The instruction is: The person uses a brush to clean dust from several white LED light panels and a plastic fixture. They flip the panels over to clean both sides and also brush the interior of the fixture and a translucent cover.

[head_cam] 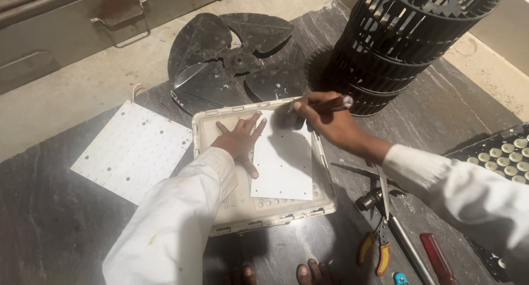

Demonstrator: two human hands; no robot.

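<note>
A: Largest first. Dark stone slab carries everything; black drum fan upper right, flat fan blade upper centre.

B: Work piece?

A: White lamp housing, frame centre, with a white plate seated inside. Spare LED board lies left, apart from it.

B: Hands?

A: Left hand spread wide, flat on the plate. Right hand closed round a red-handled screwdriver, tip at the plate's upper corner.

B: Advice?

A: Judgement: keep the palm pressing so the plate cannot creep, and hold the driver upright over the hole.

Two LED boards, two fans, one housing.
</note>
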